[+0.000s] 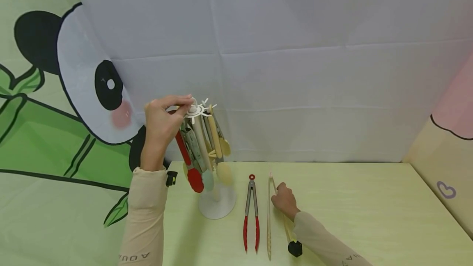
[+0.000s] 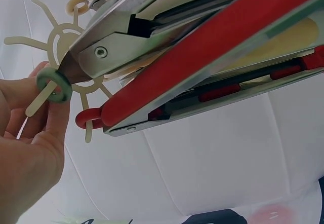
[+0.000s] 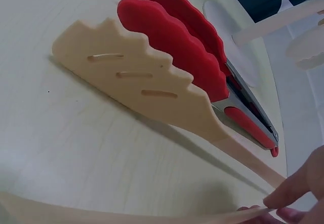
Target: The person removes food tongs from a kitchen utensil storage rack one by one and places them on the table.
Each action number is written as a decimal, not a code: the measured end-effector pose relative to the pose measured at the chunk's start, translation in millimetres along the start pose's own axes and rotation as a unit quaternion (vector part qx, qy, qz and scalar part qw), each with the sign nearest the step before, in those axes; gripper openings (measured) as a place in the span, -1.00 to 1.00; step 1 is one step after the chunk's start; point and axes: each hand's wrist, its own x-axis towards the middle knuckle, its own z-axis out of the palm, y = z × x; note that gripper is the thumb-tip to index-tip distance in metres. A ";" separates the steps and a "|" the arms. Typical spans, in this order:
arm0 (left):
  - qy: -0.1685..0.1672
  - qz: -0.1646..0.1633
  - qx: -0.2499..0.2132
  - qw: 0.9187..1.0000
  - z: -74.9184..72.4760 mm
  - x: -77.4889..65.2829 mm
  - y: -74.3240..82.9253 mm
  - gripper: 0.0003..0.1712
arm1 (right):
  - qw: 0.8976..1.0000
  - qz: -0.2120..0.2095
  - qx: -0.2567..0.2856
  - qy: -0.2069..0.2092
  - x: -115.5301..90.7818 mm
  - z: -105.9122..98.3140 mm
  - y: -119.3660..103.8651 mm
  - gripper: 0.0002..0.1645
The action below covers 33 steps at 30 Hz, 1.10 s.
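At the top of a white utensil rack (image 1: 196,111), my left hand (image 1: 166,118) pinches one of the hooks. A green ring (image 2: 44,77) of a pair of tongs sits on that hook against my fingers. Tongs with a red handle (image 2: 167,57) hang from the neighbouring hook. On the table, my right hand (image 1: 286,201) grips one arm of a pair of wooden tongs, with thumb and fingers around it. The other wooden arm (image 3: 136,77), slotted and toothed, stands spread apart from it. Red-tipped metal tongs (image 1: 252,188) lie to the left of the wooden tongs.
The rack's round white base (image 1: 217,210) stands at the table's left. Several tongs hang around its post, with red, green and yellow tips. A white cloth (image 1: 281,73) backs the table, and a panda-print cloth (image 1: 74,143) is at the left.
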 end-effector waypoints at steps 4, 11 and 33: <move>0.003 0.007 0.021 1.000 1.5 0.6 0.1 -0.83 | 1.000 -0.001 -0.001 -0.004 0.0 -0.8 2.1 -0.68; 0.000 0.005 0.041 0.999 2.4 0.9 2.1 -0.81 | 1.000 0.000 -0.005 -0.004 0.4 -2.3 4.3 -0.66; 0.004 0.008 0.052 0.999 7.2 6.2 2.6 -0.79 | 0.999 -0.004 0.034 0.022 8.2 -17.5 0.0 -0.60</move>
